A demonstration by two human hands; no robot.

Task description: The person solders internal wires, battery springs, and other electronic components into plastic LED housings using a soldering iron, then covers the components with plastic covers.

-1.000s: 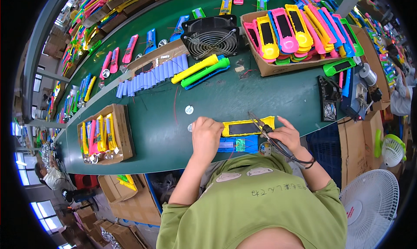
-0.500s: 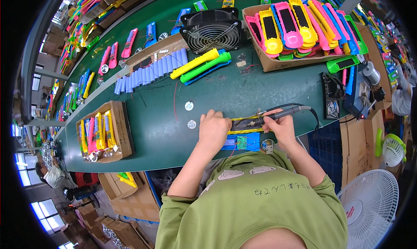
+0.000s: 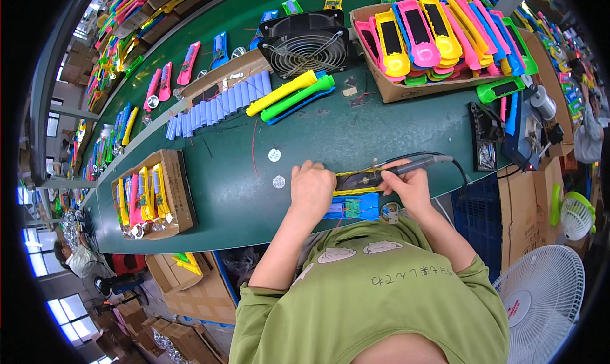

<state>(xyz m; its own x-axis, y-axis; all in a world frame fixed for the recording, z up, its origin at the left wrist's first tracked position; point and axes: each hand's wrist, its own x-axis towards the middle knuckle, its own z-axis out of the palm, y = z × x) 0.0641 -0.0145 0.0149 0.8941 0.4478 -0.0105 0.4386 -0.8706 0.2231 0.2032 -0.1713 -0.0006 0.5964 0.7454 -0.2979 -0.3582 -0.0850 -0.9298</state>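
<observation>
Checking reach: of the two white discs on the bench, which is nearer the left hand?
The lower white disc: it lies left of the left hand, roughly level with it, while the upper white disc lies farther away across the bench.

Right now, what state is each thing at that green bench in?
Left hand: at the left end of the yellow casing, grip hidden
Right hand: closed on the dark tool
Dark tool: held over the yellow casing
Yellow casing: partly covered
Blue casing: open, circuit board showing
Lilac cylinders: lined up side by side
White discs: lying flat, apart
Large carton: open, heaped with casings
Small carton: open
Black fan: standing, spin unclear
</observation>
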